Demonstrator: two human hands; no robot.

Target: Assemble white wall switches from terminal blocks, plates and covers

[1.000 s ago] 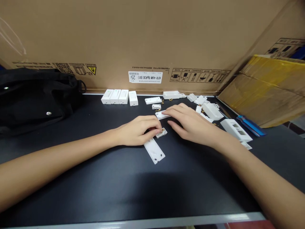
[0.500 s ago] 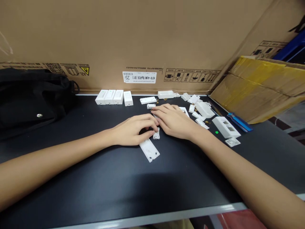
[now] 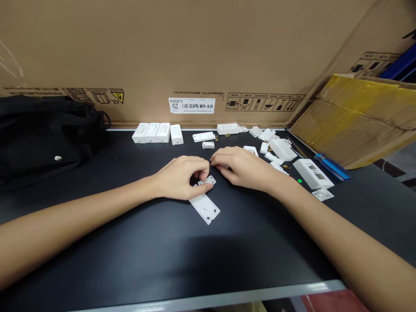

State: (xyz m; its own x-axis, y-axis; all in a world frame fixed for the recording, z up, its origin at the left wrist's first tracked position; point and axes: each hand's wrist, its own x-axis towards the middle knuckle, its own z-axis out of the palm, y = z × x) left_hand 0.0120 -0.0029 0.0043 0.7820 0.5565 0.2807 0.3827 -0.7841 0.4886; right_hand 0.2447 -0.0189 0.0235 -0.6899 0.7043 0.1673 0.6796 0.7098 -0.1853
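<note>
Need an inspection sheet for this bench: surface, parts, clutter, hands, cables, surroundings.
Surface: dark tabletop, pale front edge.
Job's things: small white piece; white plate with holes, partly hidden by the left hand.
Clutter: four white units along the back; loose white parts, brass bits, green bit, blue item; black bag at left.
Grippers: left hand holds the small white piece; right hand curled, any contents hidden.
Cables: nothing seen.
Surroundings: large printed carton behind; yellow-taped box at right.

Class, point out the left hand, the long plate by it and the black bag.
Left hand (image 3: 182, 177): head view, its back.
Long plate (image 3: 205, 208): head view, its face.
Black bag (image 3: 48, 136): head view, its side.
</note>
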